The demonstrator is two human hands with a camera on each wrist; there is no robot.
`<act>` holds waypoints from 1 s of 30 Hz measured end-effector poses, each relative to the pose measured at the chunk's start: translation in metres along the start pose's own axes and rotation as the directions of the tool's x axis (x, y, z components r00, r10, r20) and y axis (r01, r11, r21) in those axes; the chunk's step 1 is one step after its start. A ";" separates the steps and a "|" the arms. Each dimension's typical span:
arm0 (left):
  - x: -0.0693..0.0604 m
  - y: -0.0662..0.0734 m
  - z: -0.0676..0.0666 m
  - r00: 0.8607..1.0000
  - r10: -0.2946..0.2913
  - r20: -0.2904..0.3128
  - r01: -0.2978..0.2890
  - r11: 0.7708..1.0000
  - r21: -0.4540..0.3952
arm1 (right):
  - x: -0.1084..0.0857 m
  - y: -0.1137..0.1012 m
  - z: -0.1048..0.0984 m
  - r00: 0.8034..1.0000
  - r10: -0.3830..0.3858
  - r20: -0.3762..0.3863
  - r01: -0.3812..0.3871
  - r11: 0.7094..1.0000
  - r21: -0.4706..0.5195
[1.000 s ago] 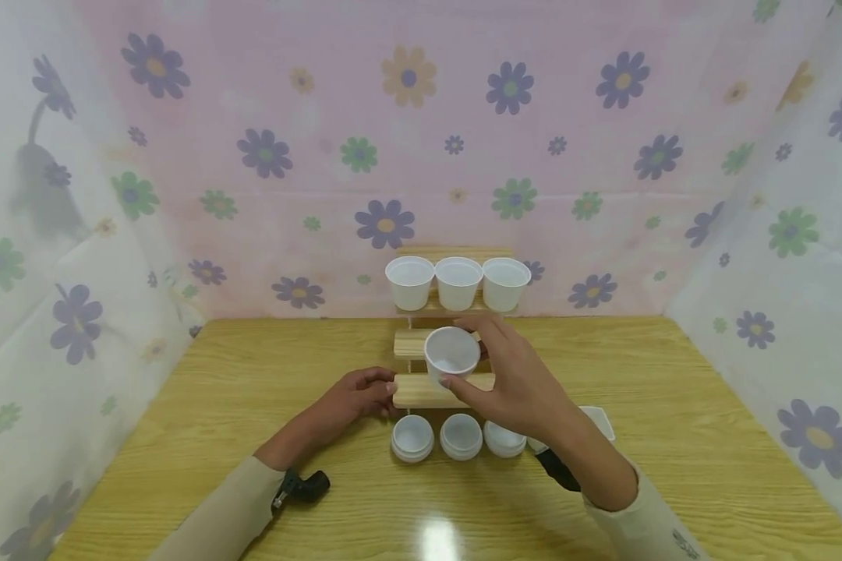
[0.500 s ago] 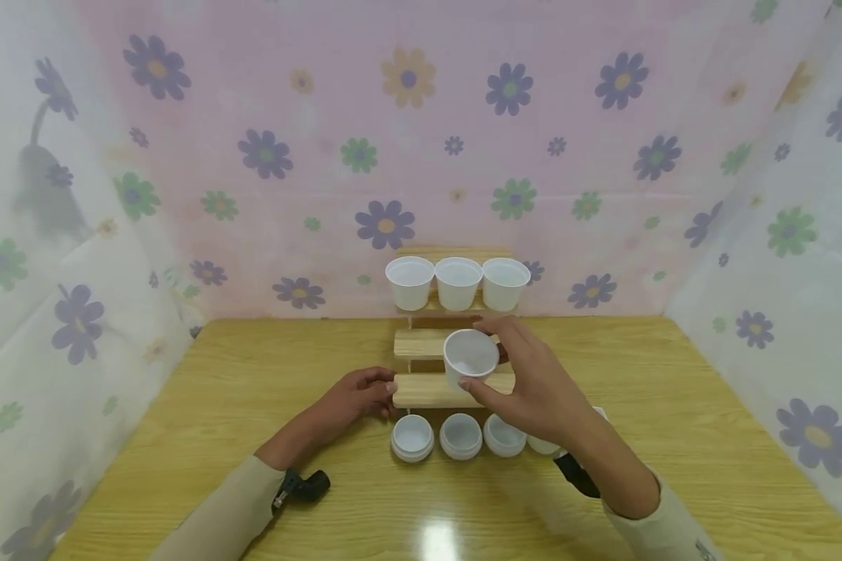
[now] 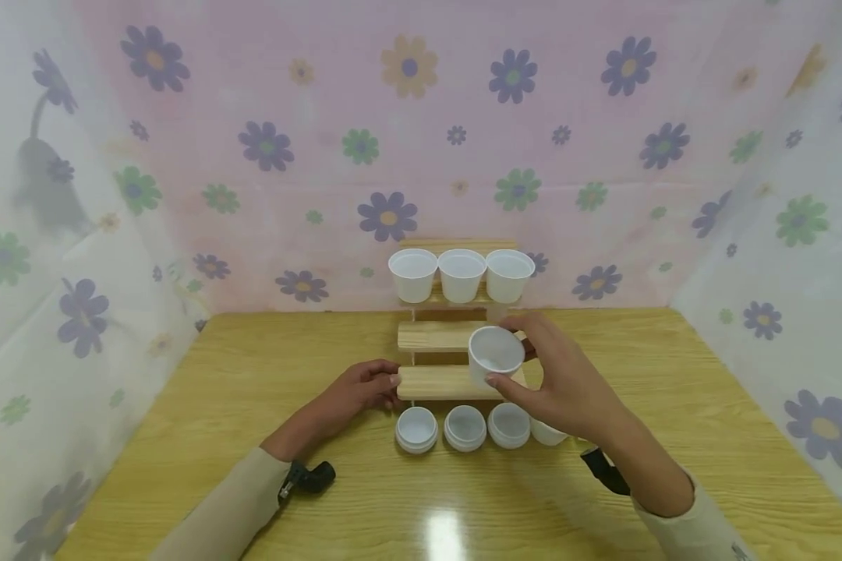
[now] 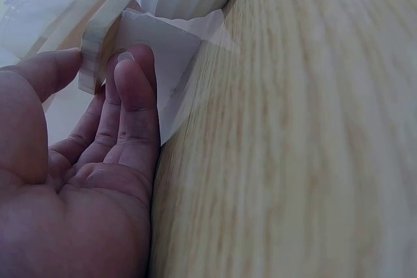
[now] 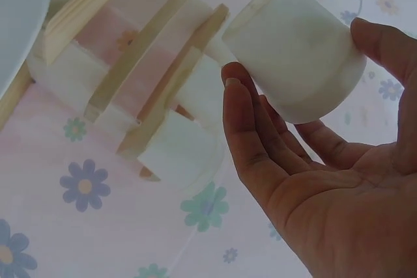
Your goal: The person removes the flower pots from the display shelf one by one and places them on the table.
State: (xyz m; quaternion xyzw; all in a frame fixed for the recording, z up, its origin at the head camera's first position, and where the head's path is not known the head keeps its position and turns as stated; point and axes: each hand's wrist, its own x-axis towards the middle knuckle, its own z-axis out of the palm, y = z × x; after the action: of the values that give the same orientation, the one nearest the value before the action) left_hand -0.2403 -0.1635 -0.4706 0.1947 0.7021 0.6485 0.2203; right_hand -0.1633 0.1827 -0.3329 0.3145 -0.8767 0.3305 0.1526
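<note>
My right hand (image 3: 561, 382) holds a white plastic cup (image 3: 494, 362) between thumb and fingers, in front of the lower boards of a tiered wooden shelf (image 3: 431, 383). In the right wrist view, the cup (image 5: 296, 50) is tilted, with several fingertips against its side and the thumb opposite. My left hand (image 3: 354, 397) pinches the left end of the shelf's lowest board; the left wrist view has the thumb on one face of the board end (image 4: 98, 47) and the fingers on the other. Three white cups (image 3: 461, 276) stand in a row on the top board.
Several round white pots (image 3: 417, 428) stand on the wooden table (image 3: 309, 514) in front of the shelf; one (image 3: 549, 434) is partly hidden by my right hand. Clear side panels (image 4: 163, 50) support the boards. A flowered cloth (image 3: 288, 218) hangs behind the table.
My right hand has moved the cup to the right along the shelf. The left hand keeps its grip on the board end. The head view has shifted slightly.
</note>
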 end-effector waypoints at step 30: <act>0.003 -0.002 -0.002 1.000 -0.002 0.007 0.002 1.000 0.003 | -0.027 0.032 -0.029 1.000 0.022 -0.003 -0.023 0.994 -0.108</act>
State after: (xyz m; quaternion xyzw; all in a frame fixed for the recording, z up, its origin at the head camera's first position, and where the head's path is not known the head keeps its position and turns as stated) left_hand -0.2436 -0.1636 -0.4723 0.1966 0.7025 0.6465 0.2234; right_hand -0.1621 0.2332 -0.3401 0.2956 -0.8967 0.2844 0.1664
